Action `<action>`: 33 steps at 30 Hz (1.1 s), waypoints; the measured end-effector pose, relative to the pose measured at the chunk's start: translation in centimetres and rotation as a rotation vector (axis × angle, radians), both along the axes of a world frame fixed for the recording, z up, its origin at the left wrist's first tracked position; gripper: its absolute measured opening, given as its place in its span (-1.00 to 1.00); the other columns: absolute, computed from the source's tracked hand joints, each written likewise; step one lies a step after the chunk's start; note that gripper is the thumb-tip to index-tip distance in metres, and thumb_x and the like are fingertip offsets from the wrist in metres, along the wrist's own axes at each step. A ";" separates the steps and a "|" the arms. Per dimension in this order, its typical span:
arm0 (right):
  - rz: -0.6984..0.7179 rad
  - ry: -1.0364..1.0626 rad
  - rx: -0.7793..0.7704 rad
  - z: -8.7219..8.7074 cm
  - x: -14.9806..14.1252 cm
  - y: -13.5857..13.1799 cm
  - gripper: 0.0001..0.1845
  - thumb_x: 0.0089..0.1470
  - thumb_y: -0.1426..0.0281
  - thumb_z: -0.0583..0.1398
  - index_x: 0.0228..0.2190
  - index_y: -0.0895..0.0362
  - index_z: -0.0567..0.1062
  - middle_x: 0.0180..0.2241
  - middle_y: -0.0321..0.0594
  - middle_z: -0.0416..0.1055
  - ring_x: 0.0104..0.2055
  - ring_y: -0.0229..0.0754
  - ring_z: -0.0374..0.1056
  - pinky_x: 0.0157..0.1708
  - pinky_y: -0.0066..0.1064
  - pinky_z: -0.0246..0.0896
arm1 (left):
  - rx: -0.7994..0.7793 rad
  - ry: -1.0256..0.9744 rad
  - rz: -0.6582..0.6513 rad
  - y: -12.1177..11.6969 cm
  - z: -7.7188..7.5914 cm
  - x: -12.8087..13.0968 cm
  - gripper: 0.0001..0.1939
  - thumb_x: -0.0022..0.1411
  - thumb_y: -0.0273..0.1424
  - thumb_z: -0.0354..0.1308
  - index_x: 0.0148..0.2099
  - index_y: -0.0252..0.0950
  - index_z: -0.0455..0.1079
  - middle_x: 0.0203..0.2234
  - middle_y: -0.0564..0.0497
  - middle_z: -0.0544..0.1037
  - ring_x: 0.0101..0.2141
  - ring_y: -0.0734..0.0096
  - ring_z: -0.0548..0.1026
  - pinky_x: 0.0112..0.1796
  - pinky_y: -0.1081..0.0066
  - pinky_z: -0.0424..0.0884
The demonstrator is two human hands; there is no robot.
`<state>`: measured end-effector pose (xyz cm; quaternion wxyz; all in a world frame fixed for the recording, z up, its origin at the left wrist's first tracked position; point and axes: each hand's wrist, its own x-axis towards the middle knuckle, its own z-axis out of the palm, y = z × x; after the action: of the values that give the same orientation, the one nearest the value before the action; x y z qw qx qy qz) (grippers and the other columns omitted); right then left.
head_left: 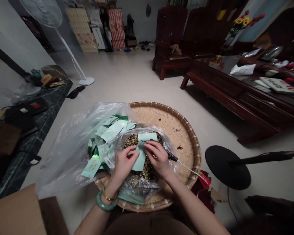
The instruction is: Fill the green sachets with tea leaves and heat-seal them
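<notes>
My left hand point(124, 163) pinches the left edge of a pale green packet point(140, 160), which hangs over a clear bag. My right hand point(158, 158) is closed around a black pen-like tool point(171, 155) with a white cord, its fingers at the packet's upper edge. The tool's tip is partly hidden. Another green packet point(147, 136) lies just behind. Under my hands, the clear plastic bag point(137, 184) holds dark and pale loose bits point(131, 140). To the left, a larger plastic bag point(73, 140) holds many green packets point(114, 130).
Everything rests on a round woven bamboo tray point(183, 127) with a raised rim. A black round stand base point(227, 167) is at right, a cardboard box point(17, 212) at lower left. Farther off stand a white fan point(87, 81) and a dark wooden table point(222, 88).
</notes>
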<state>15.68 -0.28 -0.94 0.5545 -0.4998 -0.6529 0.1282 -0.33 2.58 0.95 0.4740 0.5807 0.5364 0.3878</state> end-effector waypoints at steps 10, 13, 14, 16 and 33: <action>-0.147 -0.131 0.064 -1.2 1.4 3.1 -0.79 0.15 0.47 0.11 -0.25 0.10 0.54 -0.26 -0.10 0.51 -0.17 -0.12 0.43 -0.13 -0.22 0.40 | 0.258 -0.002 0.093 1.5 -0.6 0.5 -0.49 0.07 -0.28 0.26 0.08 -0.29 0.35 0.12 -0.20 0.38 0.16 0.09 0.28 0.19 0.05 0.10; -0.057 -0.235 0.077 -1.0 0.8 2.2 -0.72 0.14 0.49 0.13 -0.12 0.11 0.51 -0.16 -0.07 0.51 -0.05 -0.09 0.40 -0.02 -0.17 0.36 | -0.126 -0.330 0.092 0.9 -1.5 1.0 -0.46 0.11 -0.24 0.23 0.13 -0.26 0.28 0.13 -0.23 0.36 0.09 0.13 0.38 0.11 0.11 0.27; -0.022 -0.246 0.093 -1.0 0.5 1.7 -0.69 0.14 0.51 0.13 -0.08 0.13 0.49 -0.13 -0.05 0.50 -0.03 -0.08 0.39 0.00 -0.17 0.36 | -0.245 -0.447 0.095 0.7 -1.7 1.2 -0.48 0.13 -0.24 0.23 0.11 -0.24 0.28 0.10 -0.21 0.39 0.05 0.16 0.42 0.07 0.14 0.32; 0.031 -0.248 0.151 -1.1 -0.1 0.6 -0.64 0.14 0.56 0.10 -0.03 0.18 0.46 -0.10 0.00 0.49 0.00 -0.10 0.39 0.01 -0.20 0.37 | -0.403 -0.653 0.103 0.4 -1.9 1.5 -0.58 0.13 -0.26 0.23 0.04 -0.22 0.33 0.00 -0.15 0.49 -0.05 0.24 0.49 -0.01 0.20 0.40; -0.170 -0.132 0.133 0.4 0.6 -0.3 -0.51 0.08 0.48 0.20 0.07 0.13 0.35 -0.10 0.03 0.41 -0.05 0.02 0.35 -0.09 -0.06 0.35 | -0.514 -0.608 -0.037 -0.9 -1.1 0.1 -0.40 -0.18 -0.37 0.44 -0.03 -0.41 0.47 -0.22 -0.18 0.62 -0.24 0.24 0.56 -0.24 0.42 0.45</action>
<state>16.28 -0.62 -0.58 0.5511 -0.5230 -0.6502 0.0040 -0.28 1.72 -0.13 0.7482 0.3114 0.4405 0.3863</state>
